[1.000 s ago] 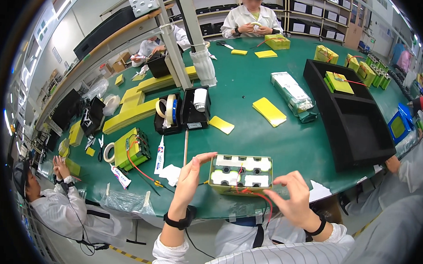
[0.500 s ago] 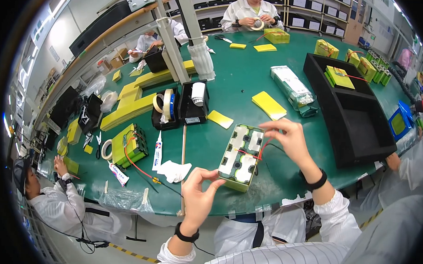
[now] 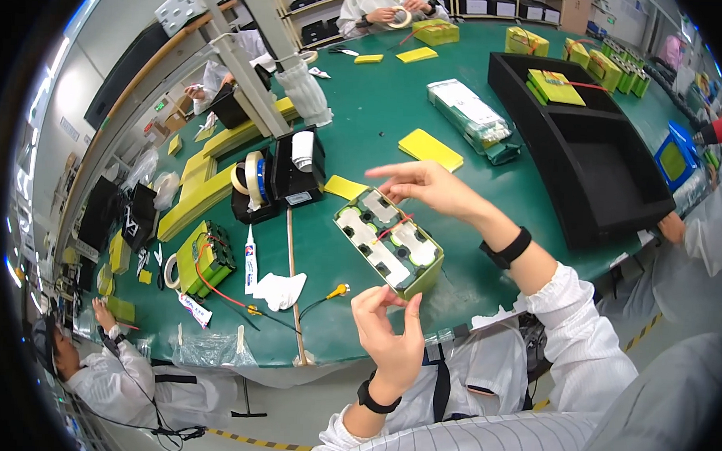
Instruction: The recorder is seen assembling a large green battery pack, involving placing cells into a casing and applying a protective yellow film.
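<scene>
A green-yellow battery pack (image 3: pixel 429 277) stands on the table before me, its top showing white plates, black spacers and a short red wire. At its near corner is my left hand (image 3: pixel 389 330), the bent fingers and thumb closed at the pack's edge. My right hand (image 3: pixel 438 188) hovers over the pack's far end with the index finger stretched out to the left. Its other fingers are partly bent beside the far edge, and whether they touch it I cannot tell. Just beyond lies a small yellow sheet (image 3: pixel 345 187).
To the right stands a large black tray (image 3: pixel 567 233); a stack of yellow sheets (image 3: pixel 431 148) and a wrapped package (image 3: pixel 472 118) lie beyond. On the left are another battery pack (image 3: pixel 205 260), a glue tube (image 3: pixel 251 261), a white cloth (image 3: pixel 279 290) and a tape box (image 3: pixel 254 210). Co-workers sit around the table.
The battery pack has turned counter-clockwise, its far end swinging left. My right hand's fingers have left the far right corner and stretched leftward. The view has shifted.
</scene>
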Available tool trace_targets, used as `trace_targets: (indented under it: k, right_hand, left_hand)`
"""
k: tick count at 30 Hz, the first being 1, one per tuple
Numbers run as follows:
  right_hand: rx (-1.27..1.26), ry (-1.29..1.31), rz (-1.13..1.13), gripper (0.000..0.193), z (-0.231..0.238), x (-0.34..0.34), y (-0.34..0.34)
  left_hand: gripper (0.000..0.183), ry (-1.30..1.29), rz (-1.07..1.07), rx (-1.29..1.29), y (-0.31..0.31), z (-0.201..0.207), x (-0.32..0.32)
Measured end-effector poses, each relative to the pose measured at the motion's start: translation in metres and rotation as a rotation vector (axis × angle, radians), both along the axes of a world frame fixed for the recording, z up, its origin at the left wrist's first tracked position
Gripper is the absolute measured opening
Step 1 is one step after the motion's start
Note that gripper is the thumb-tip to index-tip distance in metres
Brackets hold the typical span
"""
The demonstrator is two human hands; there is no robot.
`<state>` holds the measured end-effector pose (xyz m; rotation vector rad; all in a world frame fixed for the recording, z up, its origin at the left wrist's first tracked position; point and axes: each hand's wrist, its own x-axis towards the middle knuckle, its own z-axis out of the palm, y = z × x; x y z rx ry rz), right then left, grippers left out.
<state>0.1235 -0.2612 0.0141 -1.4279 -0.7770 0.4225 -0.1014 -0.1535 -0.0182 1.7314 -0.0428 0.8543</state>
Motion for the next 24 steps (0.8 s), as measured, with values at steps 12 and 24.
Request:
trace_targets:
  k: [12, 24]
  right_hand:
    - [-0.270, -0.278, -0.633, 0.013, -0.013, -0.167, -0.071]
    - [-0.328, -0.490, -0.682, 0.016, -0.011, -0.201, -0.061]
  left_hand:
    - [0.039, 0.203, 0.052, 0.246, 0.012, -0.021, -0.007]
    - [0.015, 0.185, 0.121, 0.282, -0.008, -0.014, 0.005]
